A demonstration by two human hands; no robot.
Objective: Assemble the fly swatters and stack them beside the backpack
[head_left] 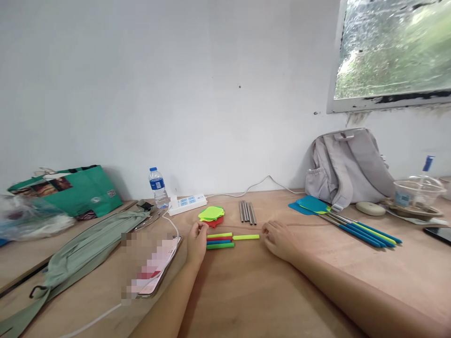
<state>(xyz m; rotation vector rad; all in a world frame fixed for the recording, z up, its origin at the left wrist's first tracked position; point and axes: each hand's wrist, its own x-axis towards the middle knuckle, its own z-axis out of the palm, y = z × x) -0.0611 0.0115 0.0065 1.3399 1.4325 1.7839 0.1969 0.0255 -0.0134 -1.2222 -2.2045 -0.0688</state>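
My left hand rests on the table with its fingers curled together, against the left ends of several coloured tube handles. These lie side by side: a yellow one, a red one, a blue one and a green one. Whether its fingertips hold anything is hidden. Another yellow handle points right, its end close to my right hand, which lies palm down with loosely bent fingers and nothing visible in it. Behind are stacked yellow-green fly swatter heads, a red one beneath, and several metal rods.
On the right lie fly swatters with blue heads, near a grey backpack and a cup. To the left are a phone, a power strip, a water bottle, a grey-green cloth bag and a green bag.
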